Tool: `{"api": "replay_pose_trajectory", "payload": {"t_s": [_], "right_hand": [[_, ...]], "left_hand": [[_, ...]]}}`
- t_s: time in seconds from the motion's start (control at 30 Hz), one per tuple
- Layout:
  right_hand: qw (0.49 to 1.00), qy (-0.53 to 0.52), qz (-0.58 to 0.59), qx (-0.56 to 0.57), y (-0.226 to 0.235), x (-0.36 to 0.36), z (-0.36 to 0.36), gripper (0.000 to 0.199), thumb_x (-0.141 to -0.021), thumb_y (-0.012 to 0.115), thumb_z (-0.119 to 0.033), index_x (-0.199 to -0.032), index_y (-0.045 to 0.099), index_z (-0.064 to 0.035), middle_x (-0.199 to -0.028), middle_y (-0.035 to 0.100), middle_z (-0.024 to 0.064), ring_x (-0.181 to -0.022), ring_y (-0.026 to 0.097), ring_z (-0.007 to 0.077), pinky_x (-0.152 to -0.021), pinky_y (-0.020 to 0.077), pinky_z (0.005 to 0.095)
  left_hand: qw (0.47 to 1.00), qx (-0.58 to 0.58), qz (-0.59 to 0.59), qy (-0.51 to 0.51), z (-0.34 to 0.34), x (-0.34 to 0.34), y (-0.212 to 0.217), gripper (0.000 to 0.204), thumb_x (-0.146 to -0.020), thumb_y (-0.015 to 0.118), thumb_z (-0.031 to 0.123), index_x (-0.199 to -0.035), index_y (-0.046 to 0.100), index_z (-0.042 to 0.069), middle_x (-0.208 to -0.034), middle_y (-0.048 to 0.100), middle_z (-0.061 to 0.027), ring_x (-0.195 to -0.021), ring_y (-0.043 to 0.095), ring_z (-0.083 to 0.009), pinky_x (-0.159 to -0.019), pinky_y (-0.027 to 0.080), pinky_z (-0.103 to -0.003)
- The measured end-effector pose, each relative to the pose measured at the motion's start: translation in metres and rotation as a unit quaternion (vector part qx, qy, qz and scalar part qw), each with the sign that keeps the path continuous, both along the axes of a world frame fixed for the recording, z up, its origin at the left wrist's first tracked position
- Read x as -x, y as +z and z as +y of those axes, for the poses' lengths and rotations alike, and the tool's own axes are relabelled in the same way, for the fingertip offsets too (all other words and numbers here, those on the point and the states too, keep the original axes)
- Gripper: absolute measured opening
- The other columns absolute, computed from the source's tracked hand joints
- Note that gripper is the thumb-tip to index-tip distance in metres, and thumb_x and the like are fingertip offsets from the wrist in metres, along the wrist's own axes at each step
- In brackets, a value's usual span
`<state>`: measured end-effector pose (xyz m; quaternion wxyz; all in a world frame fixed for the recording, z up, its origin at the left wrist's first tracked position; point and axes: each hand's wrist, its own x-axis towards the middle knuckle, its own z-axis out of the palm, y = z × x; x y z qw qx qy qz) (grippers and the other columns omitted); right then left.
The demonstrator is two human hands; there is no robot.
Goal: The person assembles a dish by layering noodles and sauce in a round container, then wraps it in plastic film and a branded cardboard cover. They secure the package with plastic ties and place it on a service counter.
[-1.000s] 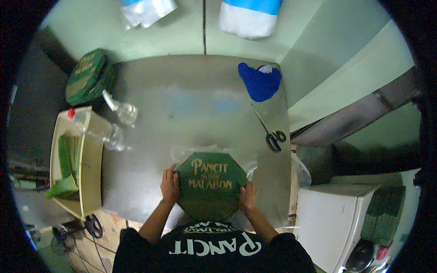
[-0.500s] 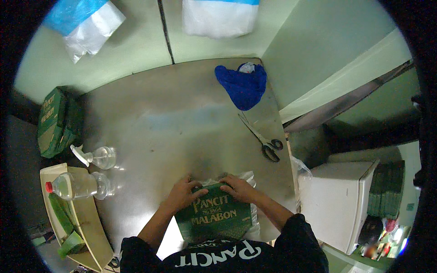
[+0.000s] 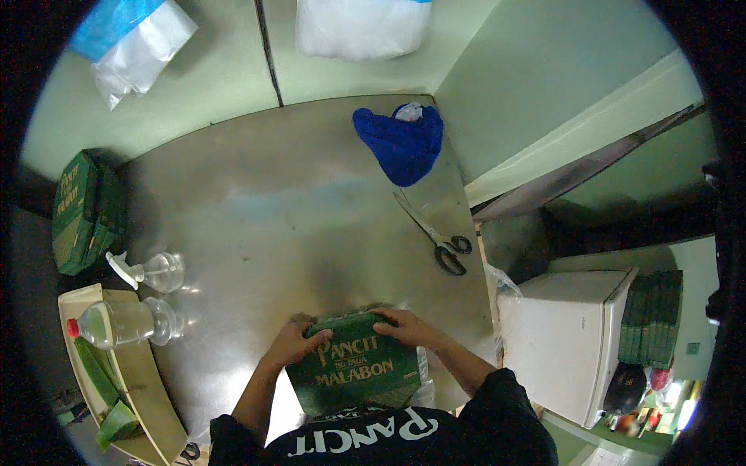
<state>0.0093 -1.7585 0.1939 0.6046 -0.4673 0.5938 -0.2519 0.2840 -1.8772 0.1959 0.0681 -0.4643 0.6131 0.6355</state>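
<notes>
Left hand (image 3: 299,339): holding the far edge of the green box (image 3: 353,378) toward its left end, thumb on the lid.
Right hand (image 3: 406,328): holding the same edge farther right, thumb also on the lid.
Box position: near side of the metal table (image 3: 295,225), its near edge hidden by the dark shirt (image 3: 404,443); clear plastic (image 3: 424,369) along its right.
Scissors (image 3: 426,221): right and beyond, blades toward the blue cloth (image 3: 404,146).
Left side: spray bottle (image 3: 163,272), red-capped bottle (image 3: 124,324), cream bin (image 3: 155,392) with green leaves (image 3: 97,373).
Far left corner: more green boxes (image 3: 74,210).
</notes>
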Motion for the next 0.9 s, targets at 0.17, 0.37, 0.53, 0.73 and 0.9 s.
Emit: {"api": "replay_pose_trajectory", "payload": {"t_s": [0.17,0.37,0.53,0.73,0.9], "right_hand": [[0.936,-0.104,-0.308,-0.136,-0.012,0.029,0.044,0.059,-0.087,0.063,-0.036,-0.132,0.046,-0.0022,-0.126,0.051,0.008,-0.121,0.045,0.023,-0.101,0.0371,0.0373],[0.911,-0.305,-0.244,-0.133,-0.01,-0.003,0.104,0.06,-0.089,0.061,-0.038,-0.133,0.043,-0.0011,-0.126,0.051,0.01,-0.122,0.043,0.0245,-0.101,0.0359,0.0371],[0.951,-0.257,0.037,-0.165,0.014,-0.017,0.102,0.057,-0.094,0.046,-0.047,-0.125,0.047,0.0006,-0.113,0.058,0.021,-0.106,0.057,0.0331,-0.089,0.0445,0.0446],[0.924,0.003,0.348,-0.155,0.01,0.0,0.077,0.054,-0.095,0.039,-0.05,-0.114,0.057,-0.0028,-0.108,0.061,0.023,-0.097,0.06,0.0396,-0.084,0.0462,0.05],[0.901,-0.125,0.413,-0.042,0.002,0.087,0.012,0.038,-0.088,0.052,-0.041,-0.098,0.064,-0.0061,-0.095,0.065,0.0183,-0.083,0.063,0.0376,-0.074,0.051,0.046]], "left_hand": [[0.972,-0.143,0.131,0.135,0.037,-0.044,-0.033,0.065,-0.078,0.068,0.05,-0.116,0.06,-0.002,-0.108,0.06,-0.0125,-0.101,0.057,-0.0243,-0.09,0.046,-0.038],[0.942,-0.035,0.128,0.309,0.081,-0.041,-0.017,0.057,-0.084,0.067,0.042,-0.122,0.053,0.002,-0.113,0.057,-0.0106,-0.104,0.054,-0.021,-0.092,0.043,-0.035],[0.973,0.098,-0.03,0.208,0.09,-0.031,0.013,0.063,-0.095,0.035,0.055,-0.133,0.036,0.005,-0.113,0.058,-0.0272,-0.104,0.058,-0.04,-0.089,0.045,-0.045],[0.958,0.129,-0.252,-0.046,0.062,-0.045,0.015,0.052,-0.097,0.029,0.049,-0.126,0.045,0.008,-0.107,0.061,-0.0263,-0.097,0.059,-0.0439,-0.08,0.047,-0.05],[0.938,0.258,-0.231,0.01,0.049,-0.037,0.022,0.053,-0.091,0.045,0.054,-0.121,0.05,0.011,-0.105,0.062,-0.0198,-0.093,0.061,-0.0416,-0.08,0.047,-0.051]]}}
